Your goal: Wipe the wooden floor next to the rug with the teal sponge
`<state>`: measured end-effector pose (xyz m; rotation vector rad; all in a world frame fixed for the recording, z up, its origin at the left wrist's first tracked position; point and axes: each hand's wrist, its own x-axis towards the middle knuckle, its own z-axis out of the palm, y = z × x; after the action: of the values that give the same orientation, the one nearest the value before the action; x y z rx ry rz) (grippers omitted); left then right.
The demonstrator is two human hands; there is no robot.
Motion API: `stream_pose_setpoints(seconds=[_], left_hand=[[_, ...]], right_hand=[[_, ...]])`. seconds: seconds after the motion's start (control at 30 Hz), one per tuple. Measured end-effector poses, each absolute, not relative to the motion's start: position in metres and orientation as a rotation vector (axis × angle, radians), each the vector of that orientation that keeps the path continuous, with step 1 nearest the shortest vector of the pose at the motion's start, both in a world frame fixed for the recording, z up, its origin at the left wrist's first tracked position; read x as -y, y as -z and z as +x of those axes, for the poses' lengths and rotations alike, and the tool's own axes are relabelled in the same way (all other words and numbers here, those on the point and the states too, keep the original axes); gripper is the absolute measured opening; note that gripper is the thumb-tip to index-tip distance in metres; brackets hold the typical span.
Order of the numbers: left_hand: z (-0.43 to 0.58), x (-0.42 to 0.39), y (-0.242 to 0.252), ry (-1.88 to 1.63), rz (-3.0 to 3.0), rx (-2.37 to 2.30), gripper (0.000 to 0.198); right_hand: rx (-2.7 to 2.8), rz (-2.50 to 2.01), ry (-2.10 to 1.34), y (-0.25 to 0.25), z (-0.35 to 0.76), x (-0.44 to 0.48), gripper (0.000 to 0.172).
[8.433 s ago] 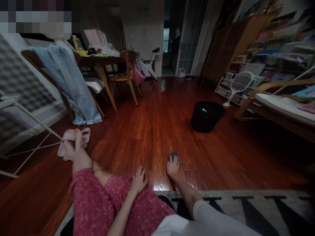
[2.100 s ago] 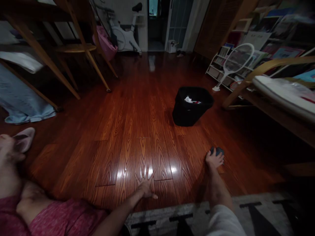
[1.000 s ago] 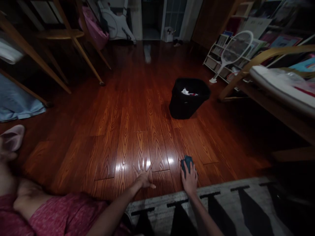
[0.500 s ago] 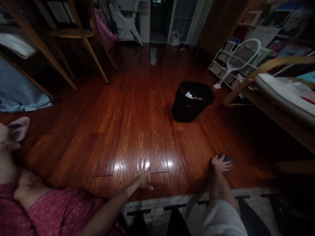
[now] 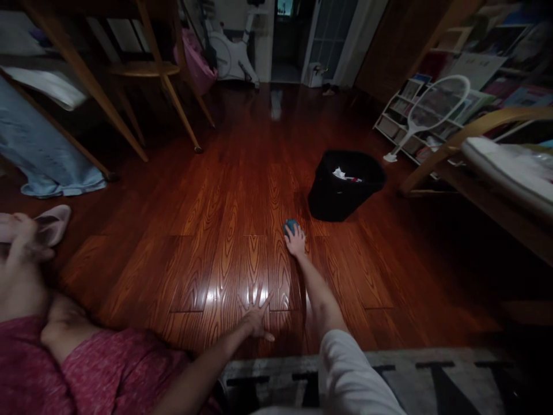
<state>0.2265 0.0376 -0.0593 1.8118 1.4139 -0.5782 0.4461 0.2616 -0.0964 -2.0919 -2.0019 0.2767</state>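
My right hand (image 5: 296, 241) is out in front on the reddish wooden floor (image 5: 254, 253), its fingers over a small, bunched blue cloth (image 5: 290, 225). The cloth lies pressed against the boards, left of a black trash bin (image 5: 332, 199). Much of it is hidden beneath my fingers. Closer to me, my left hand (image 5: 256, 320) rests on the floor with its fingers spread wide, holding nothing. Light glints off the boards around its fingertips.
Bent legs in magenta patterned cloth (image 5: 116, 369) and a pink slipper (image 5: 54, 223) are at left. Wooden chair legs (image 5: 184, 115) stand behind. A white racket (image 5: 436, 109) leans by the shelves at right. A patterned rug (image 5: 406, 374) borders the floor near me.
My right hand has swept the cloth from the right side of the floor leftward and farther away, to beside the bin. My left hand stays spread in place. The view has shifted slightly.
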Motion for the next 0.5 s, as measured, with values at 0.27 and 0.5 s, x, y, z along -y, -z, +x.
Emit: stream_pose_setpoints(seconds=[0.27, 0.5], left_hand=[[0.228, -0.037, 0.064, 0.509, 1.809, -1.357, 0.156], [0.234, -0.040, 0.049, 0.452, 1.776, -1.365, 0.163]], right_hand=[[2.609, -1.459, -0.228, 0.102, 0.449, -0.144, 0.053], [2.577, -1.488, -0.207, 0.107, 0.487, -0.127, 0.052]])
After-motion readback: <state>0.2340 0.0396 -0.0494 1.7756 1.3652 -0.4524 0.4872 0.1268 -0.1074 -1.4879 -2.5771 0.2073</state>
